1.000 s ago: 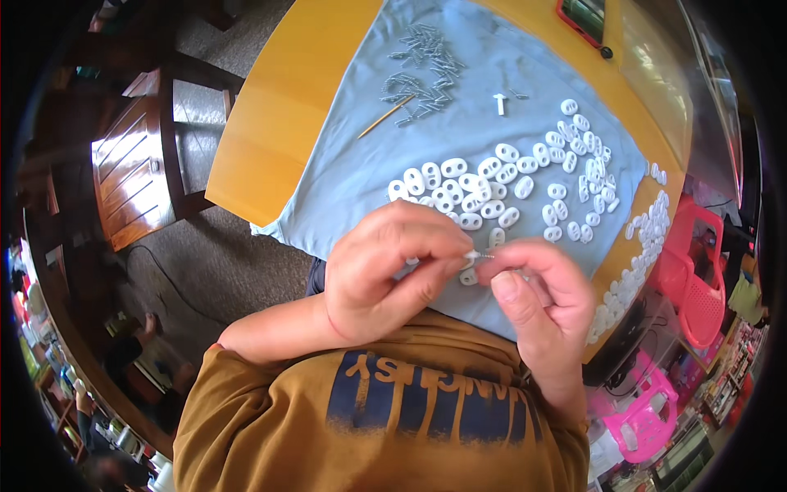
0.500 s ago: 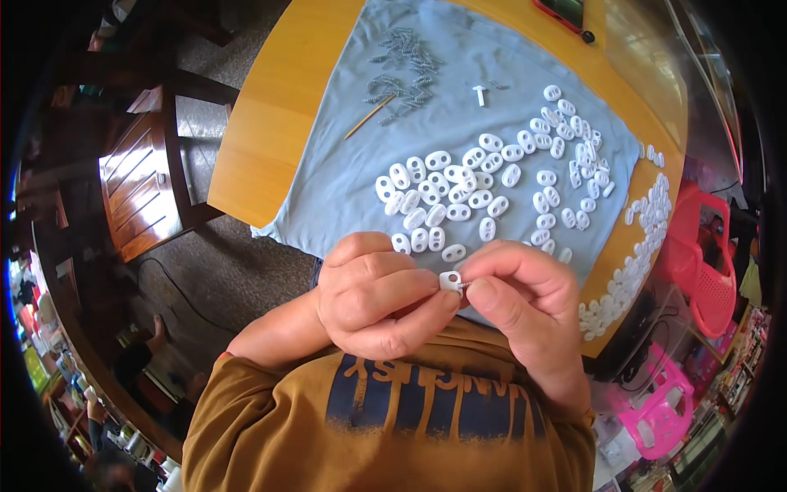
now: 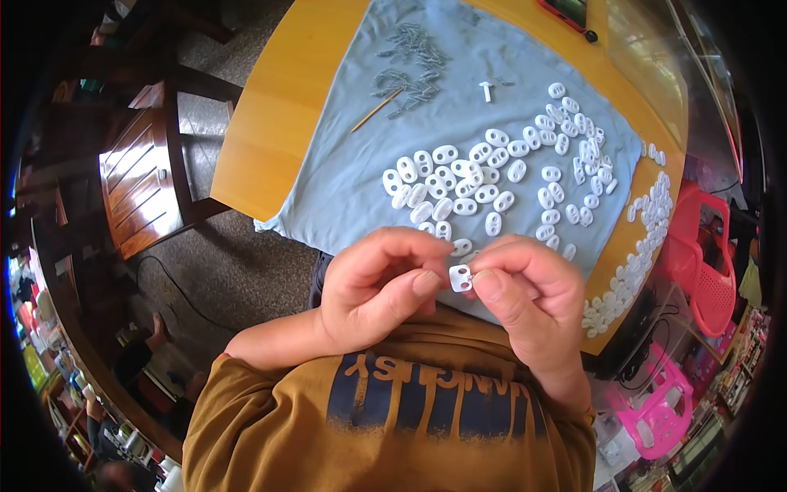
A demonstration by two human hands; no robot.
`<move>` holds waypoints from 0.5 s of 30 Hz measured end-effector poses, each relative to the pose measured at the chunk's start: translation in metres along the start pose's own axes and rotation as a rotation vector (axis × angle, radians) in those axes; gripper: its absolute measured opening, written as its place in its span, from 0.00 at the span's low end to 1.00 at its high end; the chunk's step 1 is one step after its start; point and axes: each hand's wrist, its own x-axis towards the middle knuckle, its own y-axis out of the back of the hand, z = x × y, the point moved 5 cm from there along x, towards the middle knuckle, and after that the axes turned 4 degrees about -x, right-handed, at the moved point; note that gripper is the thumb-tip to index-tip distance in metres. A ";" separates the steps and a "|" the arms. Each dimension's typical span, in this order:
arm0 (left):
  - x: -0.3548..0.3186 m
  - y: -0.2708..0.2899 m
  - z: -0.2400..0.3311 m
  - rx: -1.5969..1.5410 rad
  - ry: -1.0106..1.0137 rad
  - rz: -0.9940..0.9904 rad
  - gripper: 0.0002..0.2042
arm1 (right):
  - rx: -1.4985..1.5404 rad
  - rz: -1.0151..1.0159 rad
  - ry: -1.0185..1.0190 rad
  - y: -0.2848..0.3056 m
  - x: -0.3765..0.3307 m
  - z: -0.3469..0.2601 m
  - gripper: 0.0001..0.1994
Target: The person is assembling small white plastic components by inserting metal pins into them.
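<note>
Assembling, I judge: right hand (image 3: 537, 307) clamped on piece (image 3: 456, 280); left hand (image 3: 369, 287), at its nine o'clock, fingers (image 3: 424, 284) apart; next needs regrip.

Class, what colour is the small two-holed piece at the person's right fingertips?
White. The small two-holed piece shows best in the head view.

From afar, I saw smooth, glossy plastic pieces (image 3: 445, 154) on matt, creased cloth (image 3: 344, 189), and wiry metal springs (image 3: 420, 49). The table (image 3: 279, 107) looked smooth and satiny, the panel (image 3: 139, 201) shiny wood, the chair (image 3: 709, 287) glossy plastic, the floor (image 3: 221, 275) rough and stone-like, the shirt (image 3: 295, 443) matt fabric.
</note>
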 end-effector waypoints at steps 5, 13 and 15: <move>0.003 -0.005 -0.013 -0.218 0.179 -0.005 0.09 | -0.180 0.080 0.111 -0.001 -0.004 -0.001 0.02; -0.012 -0.005 -0.022 -0.122 0.204 0.028 0.06 | -0.270 0.151 0.335 -0.008 -0.016 0.013 0.01; -0.016 -0.005 -0.025 -0.063 0.260 0.073 0.05 | -0.274 0.146 0.308 -0.005 -0.020 0.019 0.02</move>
